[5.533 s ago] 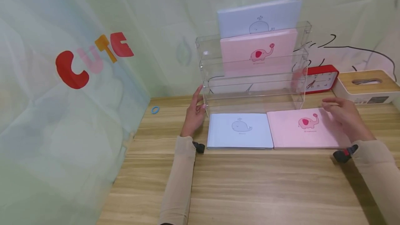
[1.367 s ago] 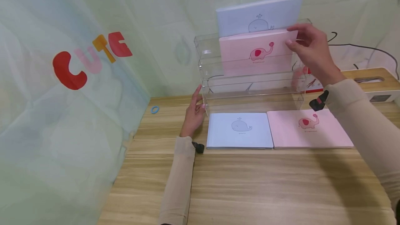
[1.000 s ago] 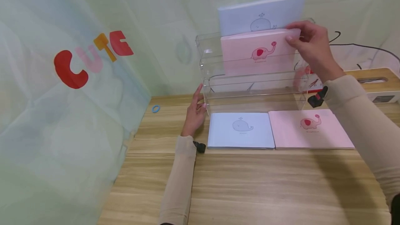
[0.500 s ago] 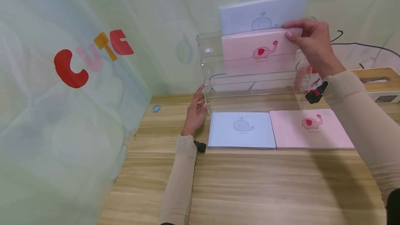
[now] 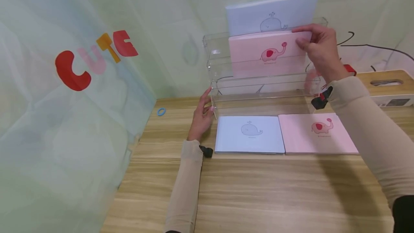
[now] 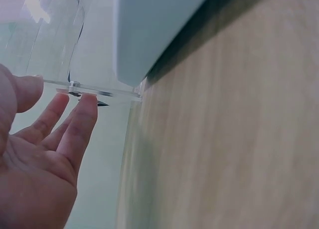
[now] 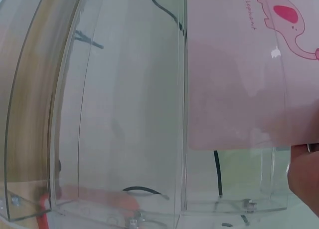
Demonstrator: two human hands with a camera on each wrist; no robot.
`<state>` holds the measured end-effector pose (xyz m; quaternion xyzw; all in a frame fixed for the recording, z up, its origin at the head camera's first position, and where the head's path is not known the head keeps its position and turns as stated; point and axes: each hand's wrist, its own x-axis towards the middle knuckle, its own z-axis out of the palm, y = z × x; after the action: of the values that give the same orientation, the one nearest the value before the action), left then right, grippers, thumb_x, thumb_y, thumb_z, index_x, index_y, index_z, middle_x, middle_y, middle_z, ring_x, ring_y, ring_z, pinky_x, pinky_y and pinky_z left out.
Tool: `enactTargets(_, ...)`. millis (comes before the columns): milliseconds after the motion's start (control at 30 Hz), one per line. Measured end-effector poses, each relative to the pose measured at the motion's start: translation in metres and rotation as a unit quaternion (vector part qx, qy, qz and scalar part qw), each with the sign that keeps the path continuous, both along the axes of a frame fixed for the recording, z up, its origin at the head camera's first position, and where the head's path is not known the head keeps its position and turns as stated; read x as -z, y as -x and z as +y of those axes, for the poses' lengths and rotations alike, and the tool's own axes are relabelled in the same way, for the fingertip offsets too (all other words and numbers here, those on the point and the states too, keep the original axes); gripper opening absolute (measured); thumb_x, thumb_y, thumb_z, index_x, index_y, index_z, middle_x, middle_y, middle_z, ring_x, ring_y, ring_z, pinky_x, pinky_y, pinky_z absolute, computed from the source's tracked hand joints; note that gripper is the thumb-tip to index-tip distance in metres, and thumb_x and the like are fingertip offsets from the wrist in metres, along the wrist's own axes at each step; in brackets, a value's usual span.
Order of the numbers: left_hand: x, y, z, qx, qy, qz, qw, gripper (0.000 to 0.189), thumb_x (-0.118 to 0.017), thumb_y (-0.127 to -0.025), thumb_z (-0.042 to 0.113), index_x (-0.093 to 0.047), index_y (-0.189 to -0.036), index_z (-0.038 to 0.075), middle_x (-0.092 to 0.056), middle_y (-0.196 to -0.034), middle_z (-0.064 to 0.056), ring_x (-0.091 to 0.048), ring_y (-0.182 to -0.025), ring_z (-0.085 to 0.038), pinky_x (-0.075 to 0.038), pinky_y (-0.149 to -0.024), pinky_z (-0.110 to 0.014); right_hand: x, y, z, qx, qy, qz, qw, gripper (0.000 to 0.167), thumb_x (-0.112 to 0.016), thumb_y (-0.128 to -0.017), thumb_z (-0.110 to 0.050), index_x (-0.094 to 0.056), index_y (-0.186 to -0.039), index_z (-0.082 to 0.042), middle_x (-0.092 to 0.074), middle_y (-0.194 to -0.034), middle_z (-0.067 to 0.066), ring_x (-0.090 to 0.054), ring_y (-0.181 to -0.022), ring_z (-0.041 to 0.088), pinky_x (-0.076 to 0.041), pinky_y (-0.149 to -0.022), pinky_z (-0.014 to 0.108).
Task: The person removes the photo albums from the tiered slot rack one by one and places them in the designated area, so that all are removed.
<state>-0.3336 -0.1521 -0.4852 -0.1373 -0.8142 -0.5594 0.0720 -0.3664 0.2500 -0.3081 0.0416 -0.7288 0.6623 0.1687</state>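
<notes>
My right hand point(image 5: 320, 51) pinches the upper right corner of a pink booklet with an elephant on its cover point(image 5: 252, 55), thumb in front and fingers behind. It stands upright in the middle tier of a clear stepped rack point(image 5: 262, 96). Behind it, a pale blue whale booklet point(image 5: 245, 19) stands in the top tier. My left hand point(image 5: 201, 119) touches the rack's left side with extended fingertips; the left wrist view shows those fingers point(image 6: 82, 124) against the clear panel. Before the rack, another whale booklet point(image 5: 233, 139) and another elephant booklet point(image 5: 300, 141) lie flat, the latter partly under my right sleeve.
Right of the rack, a red clock point(image 5: 350, 69) is mostly hidden behind my right wrist. Beside it stands a white tissue box with a wooden lid point(image 5: 362, 80). A blue ring point(image 5: 161, 112) lies on the wooden table point(image 5: 258, 190) at left.
From above the flat elephant booklet, my right hand has moved up to the upright one and taken its corner. Lately that hand has shifted only slightly. My left hand stays at the rack.
</notes>
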Motion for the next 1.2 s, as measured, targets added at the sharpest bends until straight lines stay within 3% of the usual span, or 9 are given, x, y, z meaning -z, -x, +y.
enactTargets(133, 0.000, -0.001, 0.000, 0.001, -0.002, -0.002, 1.0000, 0.082, -0.053, -0.110, 0.003, -0.030, -0.160, 0.064, -0.052, -0.158, -0.021, -0.067, -0.133, -0.042, -0.060, -0.106, -0.056, 0.000, 0.003, -0.004, 0.025, 0.017, -0.007, 0.9995, 0.028, -0.074, -0.101, -0.017, -0.081, -0.128, -0.019, -0.077, -0.119, -0.011, -0.061, -0.112, 0.009, -0.059, -0.084, 0.013)
enactTargets(267, -0.002, -0.002, 0.001, 0.000, -0.002, -0.008, 1.0000, 0.083, -0.054, -0.110, 0.003, -0.030, -0.159, 0.065, -0.051, -0.159, -0.019, -0.066, -0.134, -0.042, -0.059, -0.107, -0.056, -0.001, 0.004, -0.009, 0.043, 0.023, -0.003, 0.9988, 0.026, -0.073, -0.101, -0.017, -0.082, -0.126, -0.019, -0.078, -0.127, -0.008, -0.064, -0.119, 0.008, -0.060, -0.091, 0.016)
enactTargets(433, -0.004, -0.002, 0.001, -0.002, 0.001, -0.012, 0.9999, 0.082, -0.053, -0.110, 0.005, -0.029, -0.158, 0.067, -0.051, -0.159, -0.019, -0.066, -0.135, -0.041, -0.058, -0.108, -0.056, -0.001, 0.003, -0.013, 0.059, 0.040, 0.013, 0.9974, 0.024, -0.072, -0.102, -0.011, -0.083, -0.122, -0.017, -0.079, -0.122, -0.009, -0.063, -0.118, 0.008, -0.059, -0.087, 0.015)
enactTargets(633, -0.003, -0.003, 0.002, -0.002, 0.001, -0.013, 0.9999, 0.082, -0.053, -0.110, 0.005, -0.029, -0.159, 0.067, -0.051, -0.159, -0.019, -0.066, -0.135, -0.041, -0.058, -0.108, -0.056, -0.001, 0.001, -0.018, 0.073, 0.065, 0.010, 0.9952, 0.023, -0.072, -0.101, -0.011, -0.084, -0.120, -0.018, -0.079, -0.127, -0.008, -0.065, -0.126, 0.010, -0.060, -0.102, 0.025)
enactTargets(867, -0.002, -0.003, 0.004, -0.002, -0.003, -0.016, 0.9999, 0.082, -0.053, -0.110, 0.004, -0.030, -0.159, 0.066, -0.051, -0.159, -0.021, -0.065, -0.135, -0.042, -0.058, -0.108, -0.057, -0.003, -0.001, -0.019, 0.077, 0.085, 0.022, 0.9932, 0.023, -0.071, -0.102, -0.007, -0.085, -0.118, -0.016, -0.080, -0.127, -0.005, -0.065, -0.128, 0.011, -0.058, -0.108, 0.030)
enactTargets(1200, -0.001, -0.001, 0.002, -0.001, 0.001, -0.013, 0.9999, 0.082, -0.052, -0.110, 0.005, -0.029, -0.158, 0.067, -0.050, -0.159, -0.024, -0.066, -0.134, -0.041, -0.059, -0.105, -0.055, -0.010, -0.008, -0.022, 0.084, 0.095, 0.065, 0.9897, 0.023, -0.069, -0.101, -0.002, -0.085, -0.114, -0.012, -0.082, -0.110, -0.006, -0.067, -0.121, 0.010, -0.062, -0.098, 0.023)
